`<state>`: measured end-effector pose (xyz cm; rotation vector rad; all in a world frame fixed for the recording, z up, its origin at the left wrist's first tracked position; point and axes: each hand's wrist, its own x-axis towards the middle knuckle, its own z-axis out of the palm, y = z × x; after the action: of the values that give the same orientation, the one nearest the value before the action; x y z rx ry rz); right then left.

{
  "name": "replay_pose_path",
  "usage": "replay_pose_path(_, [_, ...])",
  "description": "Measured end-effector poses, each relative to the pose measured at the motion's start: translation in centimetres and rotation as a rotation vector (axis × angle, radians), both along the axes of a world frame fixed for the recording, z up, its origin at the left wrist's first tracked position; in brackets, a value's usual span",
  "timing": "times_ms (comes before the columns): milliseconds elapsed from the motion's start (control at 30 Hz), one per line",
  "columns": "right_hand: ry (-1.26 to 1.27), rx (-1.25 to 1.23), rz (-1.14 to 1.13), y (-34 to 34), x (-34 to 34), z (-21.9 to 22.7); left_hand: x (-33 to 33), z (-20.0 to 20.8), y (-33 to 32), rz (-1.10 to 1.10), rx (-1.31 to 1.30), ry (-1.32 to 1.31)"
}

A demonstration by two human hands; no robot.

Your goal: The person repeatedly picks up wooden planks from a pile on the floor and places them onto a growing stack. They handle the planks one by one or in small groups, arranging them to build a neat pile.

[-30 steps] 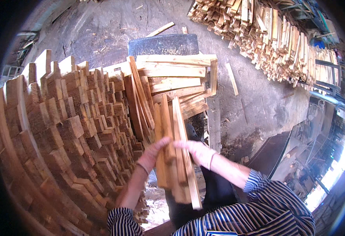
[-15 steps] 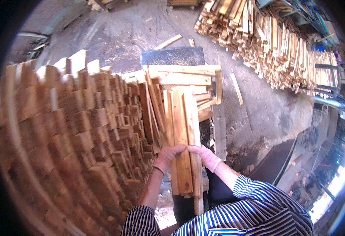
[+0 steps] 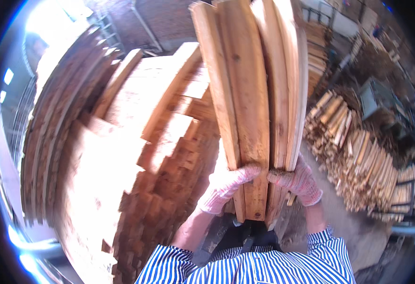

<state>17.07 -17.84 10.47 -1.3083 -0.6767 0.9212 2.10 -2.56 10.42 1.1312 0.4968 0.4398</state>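
Between my two gloved hands stands a bundle of several long wooden boards [image 3: 250, 113], raised upright in front of me with its lower ends near my waist. My left hand [image 3: 231, 185] grips the bundle's left side, its thumb lying across the front. From the right, my right hand [image 3: 298, 182] clasps the boards the same way, thumb pointing inward. Both hands wear pinkish knitted work gloves. The fingers behind the boards are hidden. Close by on the left rises a tall stack of boards [image 3: 169, 189], partly washed out by bright light.
Loose boards lie on top of the tall stack, one long board [image 3: 174, 90] slanting across it. Toward the right, a long pile of cut wood pieces [image 3: 363, 161] rests on the floor [image 3: 330, 215]. Behind it stands a blue-grey machine or box [image 3: 374, 98]. A brick wall [image 3: 174, 21] closes the back.
The board bundle has been lifted from low over the worktable to upright before me, still in both hands. My view has swung up and left toward the tall stack.
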Motion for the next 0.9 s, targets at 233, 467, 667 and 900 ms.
replay_pose_path(233, [-0.746, 0.119, 0.371, 9.6, -1.6, 16.9, -6.0, 8.8, 2.5, 0.473, -0.066, -0.342])
replay_pose_path(467, [-0.559, 0.649, 0.839, 23.0, 1.2, 18.7, -11.5, 9.9, 5.1, 0.747, 0.133, -0.572])
replay_pose_path(667, [-0.357, 0.316, 0.968, 33.3, 2.6, 16.8, -14.8, 11.4, 6.9, 0.694, 0.205, -0.780])
replay_pose_path(900, [-1.103, -0.285, 0.587, 41.0, 1.0, 16.0, -18.1, 13.3, 4.4, 0.972, 0.120, -0.615])
